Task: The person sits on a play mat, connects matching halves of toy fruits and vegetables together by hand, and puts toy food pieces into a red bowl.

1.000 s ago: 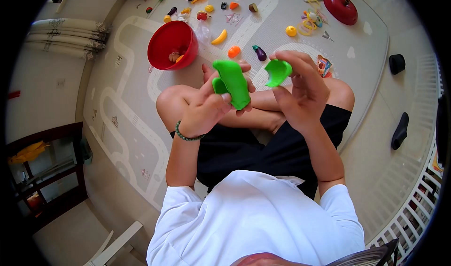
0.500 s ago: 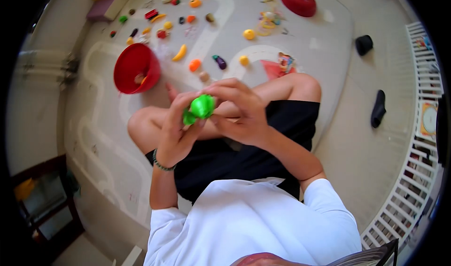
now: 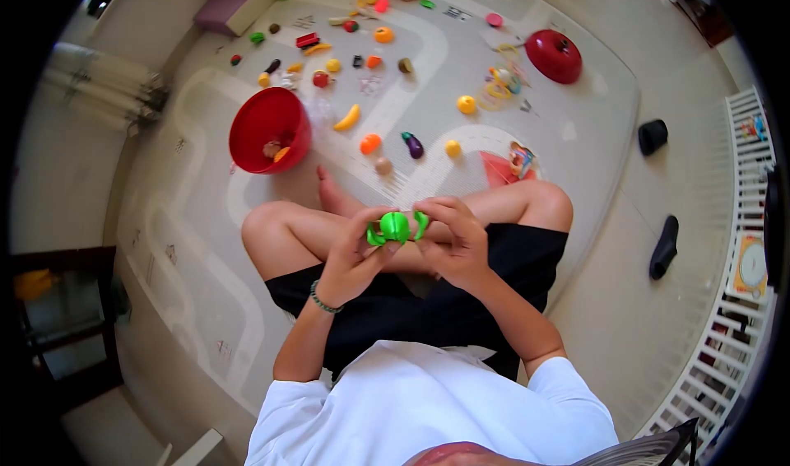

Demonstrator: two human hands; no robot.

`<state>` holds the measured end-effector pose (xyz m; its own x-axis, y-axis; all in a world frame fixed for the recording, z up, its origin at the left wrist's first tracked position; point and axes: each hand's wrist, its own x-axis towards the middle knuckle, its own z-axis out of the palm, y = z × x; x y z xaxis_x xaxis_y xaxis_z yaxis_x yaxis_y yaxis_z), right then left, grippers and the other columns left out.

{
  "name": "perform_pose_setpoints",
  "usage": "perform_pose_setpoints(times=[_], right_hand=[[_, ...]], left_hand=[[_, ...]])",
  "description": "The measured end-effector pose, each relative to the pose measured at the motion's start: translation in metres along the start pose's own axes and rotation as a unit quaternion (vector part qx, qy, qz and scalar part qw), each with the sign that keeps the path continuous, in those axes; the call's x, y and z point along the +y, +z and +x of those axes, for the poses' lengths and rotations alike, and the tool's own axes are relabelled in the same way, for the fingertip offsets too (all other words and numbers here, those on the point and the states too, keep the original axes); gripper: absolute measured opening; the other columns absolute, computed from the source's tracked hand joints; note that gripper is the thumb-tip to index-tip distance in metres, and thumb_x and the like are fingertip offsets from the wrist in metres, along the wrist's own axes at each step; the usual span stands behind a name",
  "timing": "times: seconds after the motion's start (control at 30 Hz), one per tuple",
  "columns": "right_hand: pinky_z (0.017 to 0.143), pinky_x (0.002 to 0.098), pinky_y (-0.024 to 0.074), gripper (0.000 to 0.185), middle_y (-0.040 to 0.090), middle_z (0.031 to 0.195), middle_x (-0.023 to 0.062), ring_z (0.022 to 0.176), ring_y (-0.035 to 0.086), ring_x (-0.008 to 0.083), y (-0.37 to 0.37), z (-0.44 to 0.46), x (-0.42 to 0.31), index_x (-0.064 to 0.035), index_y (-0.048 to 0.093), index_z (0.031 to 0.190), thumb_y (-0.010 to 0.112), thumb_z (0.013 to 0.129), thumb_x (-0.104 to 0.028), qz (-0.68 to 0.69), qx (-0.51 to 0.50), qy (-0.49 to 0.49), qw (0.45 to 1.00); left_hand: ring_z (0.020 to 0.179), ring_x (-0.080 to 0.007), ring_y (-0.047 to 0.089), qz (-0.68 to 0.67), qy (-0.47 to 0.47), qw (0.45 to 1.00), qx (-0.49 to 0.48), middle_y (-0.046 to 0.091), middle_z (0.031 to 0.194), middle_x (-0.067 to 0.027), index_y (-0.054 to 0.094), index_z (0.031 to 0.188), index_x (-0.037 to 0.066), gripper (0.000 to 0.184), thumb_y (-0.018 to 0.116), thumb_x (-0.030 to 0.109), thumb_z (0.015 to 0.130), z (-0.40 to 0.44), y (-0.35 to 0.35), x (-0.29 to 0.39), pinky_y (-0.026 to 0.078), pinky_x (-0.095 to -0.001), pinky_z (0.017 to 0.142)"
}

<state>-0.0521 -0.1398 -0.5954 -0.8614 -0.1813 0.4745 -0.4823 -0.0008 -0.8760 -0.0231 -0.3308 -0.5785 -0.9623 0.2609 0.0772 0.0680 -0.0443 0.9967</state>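
Our left hand [image 3: 352, 256], fingers slightly parted, grips the toy [image 3: 395, 226] at its fingertips; our right hand [image 3: 457, 242] narrowly pinches a piece [image 3: 421, 224] alongside. We're seemingly aligning them; next calls for steady pressure.

The left hand [image 3: 352, 256] and right hand [image 3: 459, 250] hold green toy pieces [image 3: 395, 226] close together; a red dome [image 3: 554, 56] lies near the far right edge of the mat [image 3: 588, 141].

Two black slippers [image 3: 663, 248] near a white slatted fence [image 3: 735, 157]
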Motion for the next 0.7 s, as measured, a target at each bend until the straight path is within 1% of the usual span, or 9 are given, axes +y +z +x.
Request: perform_pose_setpoints(times=[0.07,0.13,0.2,0.23,0.3,0.33,0.43,0.57,0.7], right_hand=[[0.074,0.0295,0.0521,0.044,0.062,0.106,0.0131,0.085,0.063,0.0191,0.001,0.002,0.001,-0.0019,0.063,0.117,0.071,0.074,0.0,0.007,-0.017,0.009,1.0],[0.07,0.0286,0.0519,0.044,0.063,0.105,0.0129,0.078,0.063,0.0176,0.006,0.002,0.004,-0.0019,0.063,0.117,0.07,0.074,0.001,0.001,-0.03,0.018,0.999],[0.069,0.0287,0.0519,0.044,0.063,0.105,0.013,0.077,0.063,0.0178,0.008,0.001,0.007,-0.0017,0.063,0.117,0.07,0.074,0.002,0.001,-0.037,0.023,0.999],[0.069,0.0287,0.0519,0.044,0.063,0.105,0.0132,0.077,0.063,0.018,0.008,0.001,0.007,-0.0014,0.063,0.117,0.07,0.073,0.002,0.0,-0.041,0.032,0.999],[0.068,0.0284,0.0516,0.045,0.063,0.106,0.0142,0.077,0.064,0.0182,0.008,0.004,0.006,-0.0008,0.063,0.118,0.07,0.073,0.003,-0.011,-0.051,0.022,0.998],[0.069,0.0283,0.0515,0.045,0.063,0.106,0.0147,0.077,0.064,0.0182,0.01,0.002,0.009,-0.0007,0.063,0.118,0.07,0.074,0.003,-0.018,-0.052,0.021,0.998],[0.069,0.0281,0.0513,0.046,0.063,0.105,0.0149,0.078,0.064,0.0181,0.011,0.0,0.018,-0.0002,0.063,0.119,0.071,0.074,0.004,-0.016,-0.067,0.025,0.997],[0.07,0.0276,0.0511,0.046,0.063,0.103,0.0137,0.079,0.064,0.0181,0.018,0.004,0.017,0.0012,0.063,0.12,0.071,0.075,0.007,0.011,-0.074,0.041,0.996],[0.07,0.0274,0.0511,0.046,0.062,0.103,0.0132,0.08,0.064,0.0177,0.021,0.01,0.013,0.0015,0.062,0.121,0.069,0.076,0.009,0.02,-0.072,0.032,0.997]], left_hand=[[0.111,-0.0143,0.055,-0.057,-0.033,0.998,0.007,0.056,0.118,-0.0083,0.044,0.129,0.0,0.039,0.056,-0.004,0.092,0.002,0.0,0.0,0.046,-0.0288,0.096],[0.11,-0.0137,0.056,-0.062,-0.034,0.997,0.003,0.057,0.117,-0.0079,0.044,0.129,0.0,0.038,0.056,-0.003,0.092,0.003,-0.001,-0.005,0.046,-0.0282,0.095],[0.105,-0.0125,0.059,-0.061,-0.028,0.998,-0.011,0.058,0.113,-0.0067,0.044,0.129,0.0,0.038,0.056,-0.002,0.093,0.006,-0.002,-0.008,0.05,-0.0266,0.089],[0.105,-0.0125,0.059,-0.059,-0.023,0.998,-0.006,0.058,0.113,-0.0067,0.044,0.129,0.0,0.038,0.056,-0.002,0.093,0.007,-0.004,-0.009,0.05,-0.0266,0.089],[0.101,-0.0111,0.06,-0.082,-0.054,0.995,-0.013,0.06,0.11,-0.0063,0.043,0.132,-0.001,0.042,0.058,0.0,0.092,0.006,-0.008,-0.01,0.052,-0.0248,0.085],[0.099,-0.0106,0.061,-0.112,-0.075,0.991,0.006,0.06,0.108,-0.006,0.044,0.132,-0.001,0.043,0.058,0.0,0.092,0.006,-0.005,-0.005,0.054,-0.0248,0.081],[0.097,-0.0107,0.062,-0.09,-0.052,0.994,0.017,0.06,0.108,-0.0064,0.044,0.133,-0.002,0.043,0.058,-0.001,0.092,0.005,-0.008,-0.008,0.055,-0.0241,0.079],[0.097,-0.0108,0.061,-0.068,-0.033,0.997,0.014,0.06,0.108,-0.0067,0.045,0.132,-0.003,0.043,0.056,-0.004,0.091,0.006,-0.012,-0.006,0.054,-0.0245,0.081],[0.098,-0.0108,0.062,-0.065,-0.016,0.998,0.016,0.061,0.107,-0.0068,0.045,0.131,-0.003,0.043,0.055,-0.007,0.089,0.009,-0.015,-0.007,0.053,-0.0249,0.084]])
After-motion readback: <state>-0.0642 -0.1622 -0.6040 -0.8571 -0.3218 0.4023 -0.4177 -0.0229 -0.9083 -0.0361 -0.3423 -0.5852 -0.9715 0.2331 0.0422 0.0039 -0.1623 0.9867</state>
